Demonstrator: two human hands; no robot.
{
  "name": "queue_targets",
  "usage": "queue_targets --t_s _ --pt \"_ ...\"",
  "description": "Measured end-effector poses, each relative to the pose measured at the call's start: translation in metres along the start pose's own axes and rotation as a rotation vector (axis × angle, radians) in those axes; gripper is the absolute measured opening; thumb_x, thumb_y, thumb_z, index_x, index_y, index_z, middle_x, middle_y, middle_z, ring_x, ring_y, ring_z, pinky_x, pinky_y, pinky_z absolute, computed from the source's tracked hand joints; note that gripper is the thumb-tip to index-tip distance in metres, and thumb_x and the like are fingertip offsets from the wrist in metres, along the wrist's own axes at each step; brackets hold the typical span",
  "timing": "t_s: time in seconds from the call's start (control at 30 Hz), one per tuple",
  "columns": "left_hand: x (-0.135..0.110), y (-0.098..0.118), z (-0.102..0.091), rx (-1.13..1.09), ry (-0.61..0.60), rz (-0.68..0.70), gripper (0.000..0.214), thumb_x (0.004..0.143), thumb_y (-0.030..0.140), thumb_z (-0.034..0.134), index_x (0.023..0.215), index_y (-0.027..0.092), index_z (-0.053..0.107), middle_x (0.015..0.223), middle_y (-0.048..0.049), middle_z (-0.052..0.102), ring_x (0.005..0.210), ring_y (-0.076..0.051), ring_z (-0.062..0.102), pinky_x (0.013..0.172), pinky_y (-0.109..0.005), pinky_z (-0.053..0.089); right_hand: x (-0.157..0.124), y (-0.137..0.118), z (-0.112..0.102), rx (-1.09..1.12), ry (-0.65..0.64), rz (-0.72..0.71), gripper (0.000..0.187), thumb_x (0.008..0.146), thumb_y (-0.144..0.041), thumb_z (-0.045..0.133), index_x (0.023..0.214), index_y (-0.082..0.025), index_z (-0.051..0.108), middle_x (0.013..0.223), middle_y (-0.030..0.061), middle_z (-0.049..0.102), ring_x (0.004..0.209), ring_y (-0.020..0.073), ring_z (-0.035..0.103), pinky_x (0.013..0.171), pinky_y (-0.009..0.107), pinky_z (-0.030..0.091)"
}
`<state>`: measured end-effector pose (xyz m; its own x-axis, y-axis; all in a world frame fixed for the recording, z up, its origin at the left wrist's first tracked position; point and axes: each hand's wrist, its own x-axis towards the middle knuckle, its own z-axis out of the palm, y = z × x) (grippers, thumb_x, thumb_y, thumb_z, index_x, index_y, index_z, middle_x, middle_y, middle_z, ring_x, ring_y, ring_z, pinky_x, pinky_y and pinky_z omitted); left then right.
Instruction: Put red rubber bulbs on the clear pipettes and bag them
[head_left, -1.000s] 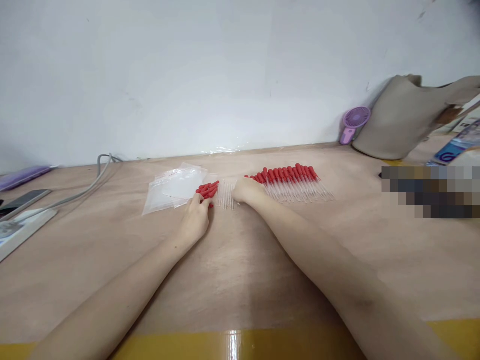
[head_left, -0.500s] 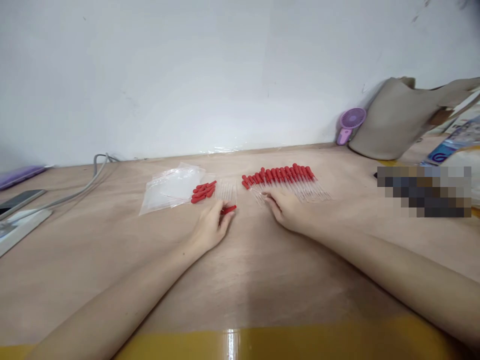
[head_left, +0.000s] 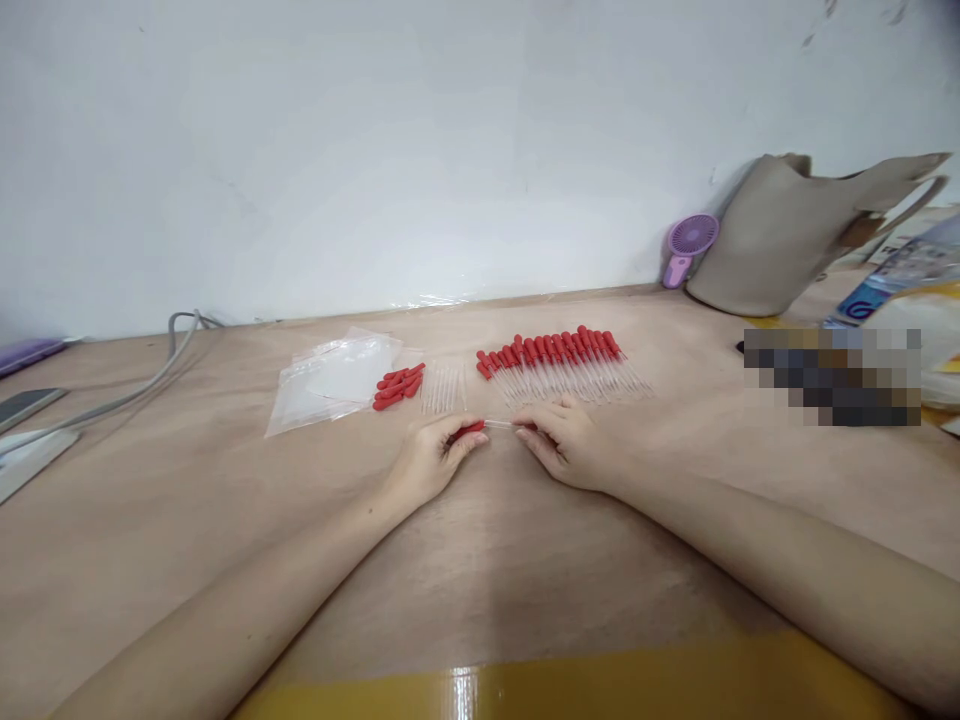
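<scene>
My left hand (head_left: 442,452) is closed around a red rubber dropper bulb (head_left: 472,427), its open end facing right. Between the fingers of my right hand (head_left: 559,440) is a thin clear dropper tube (head_left: 498,425), held level. The tube's left end meets the bulb's mouth; whether it sits inside I cannot tell. Beyond my left hand lie a small pile of loose red bulbs (head_left: 399,385) and a row of bare clear tubes (head_left: 444,388). Past my right hand, several droppers with red bulbs (head_left: 555,348) lie side by side, tips toward me.
Clear plastic bags (head_left: 330,375) lie stacked left of the bulbs. A grey cable (head_left: 142,385) and a phone (head_left: 26,408) are at far left. A purple handheld fan (head_left: 691,240) and a beige bag (head_left: 772,240) stand at back right, near a blurred-out dark object (head_left: 836,380).
My right hand has drawn a tube away from the droppers' side toward me and lined it up with the bulb. My left hand has shifted slightly right with the bulb.
</scene>
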<state>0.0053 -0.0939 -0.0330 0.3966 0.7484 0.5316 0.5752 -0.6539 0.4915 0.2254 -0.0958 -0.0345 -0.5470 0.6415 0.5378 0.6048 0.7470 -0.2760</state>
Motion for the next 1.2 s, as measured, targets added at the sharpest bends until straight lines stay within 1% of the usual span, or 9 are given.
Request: queue_targets --t_s 0.17,0.3,0.43,0.6,0.8,0.9,1.03,1.1,1.2 --pt "-0.002 -0.001 0.0 -0.039 -0.017 -0.002 0.019 0.083 0.033 0.054 0.091 0.02 0.064 0.081 -0.0023 0.068 0.069 -0.014 0.063 0.064 -0.026 0.05 0.0 0.001 -0.001 0.075 -0.004 -0.018 0.023 0.089 -0.026 0.041 0.098 -0.019 0.06 0.082 0.0031 0.067 0.071 0.0133 0.057 0.074 0.03 0.035" --pt "-0.003 0.001 -0.003 -0.076 -0.099 0.025 0.019 0.087 0.028 0.048 0.093 0.02 0.064 0.078 -0.0016 0.066 0.064 -0.012 0.061 0.059 -0.023 0.049 0.002 0.005 -0.002 0.165 -0.054 -0.002 0.023 0.089 -0.024 0.043 0.099 -0.023 0.063 0.085 0.0017 0.068 0.072 0.0133 0.058 0.076 0.031 0.034" --pt "-0.003 0.006 -0.005 -0.05 -0.149 0.079 0.019 0.088 0.026 0.046 0.091 0.018 0.063 0.076 -0.002 0.066 0.066 -0.012 0.061 0.061 -0.023 0.048 0.002 0.013 0.001 0.173 -0.069 -0.02 0.022 0.088 -0.026 0.045 0.1 -0.024 0.064 0.086 0.001 0.069 0.068 0.0126 0.058 0.075 0.031 0.032" --pt "-0.003 0.008 -0.005 0.025 -0.162 0.131 0.018 0.087 0.026 0.048 0.089 0.017 0.064 0.075 -0.0022 0.066 0.066 -0.013 0.06 0.062 -0.024 0.047 0.003 0.017 -0.003 0.07 -0.092 -0.09 0.023 0.088 -0.026 0.045 0.099 -0.024 0.065 0.087 0.0019 0.069 0.067 0.0123 0.057 0.072 0.031 0.028" --pt "-0.005 0.004 0.0 0.114 -0.091 0.172 0.018 0.086 0.028 0.051 0.09 0.016 0.064 0.077 -0.0047 0.068 0.066 -0.014 0.062 0.062 -0.025 0.049 0.003 0.002 -0.009 -0.203 -0.069 -0.16 0.023 0.085 -0.017 0.043 0.092 -0.02 0.065 0.077 0.0039 0.067 0.063 0.0137 0.053 0.065 0.031 0.024" --pt "-0.003 0.003 0.0 0.089 -0.041 0.174 0.017 0.084 0.028 0.054 0.093 0.016 0.064 0.08 -0.0044 0.069 0.069 -0.014 0.063 0.064 -0.024 0.05 0.002 0.003 -0.004 -0.179 -0.021 -0.161 0.022 0.087 -0.018 0.042 0.093 -0.019 0.063 0.078 0.0036 0.067 0.064 0.0136 0.053 0.066 0.031 0.027" --pt "-0.002 0.0 -0.001 0.023 0.011 0.099 0.022 0.08 0.03 0.06 0.097 0.018 0.064 0.088 -0.0038 0.07 0.076 -0.014 0.065 0.07 -0.024 0.052 0.001 0.014 0.004 -0.041 0.073 -0.114 0.02 0.089 -0.024 0.043 0.093 -0.017 0.06 0.087 0.0052 0.067 0.074 0.0146 0.056 0.069 0.029 0.034" --pt "-0.001 0.0 -0.001 0.009 0.005 0.034 0.021 0.079 0.032 0.06 0.095 0.019 0.065 0.088 -0.0026 0.07 0.076 -0.014 0.065 0.07 -0.025 0.052 0.002 0.017 0.005 -0.013 0.077 -0.091 0.019 0.089 -0.026 0.043 0.091 -0.018 0.06 0.087 0.005 0.065 0.076 0.0151 0.055 0.07 0.028 0.037" --pt "-0.002 0.001 -0.001 -0.031 -0.035 -0.042 0.018 0.08 0.031 0.059 0.092 0.019 0.067 0.086 -0.0014 0.071 0.075 -0.014 0.065 0.071 -0.025 0.053 0.002 0.016 0.005 -0.017 0.065 -0.112 0.019 0.09 -0.025 0.041 0.088 -0.018 0.058 0.082 0.0037 0.064 0.073 0.0147 0.053 0.069 0.029 0.036"
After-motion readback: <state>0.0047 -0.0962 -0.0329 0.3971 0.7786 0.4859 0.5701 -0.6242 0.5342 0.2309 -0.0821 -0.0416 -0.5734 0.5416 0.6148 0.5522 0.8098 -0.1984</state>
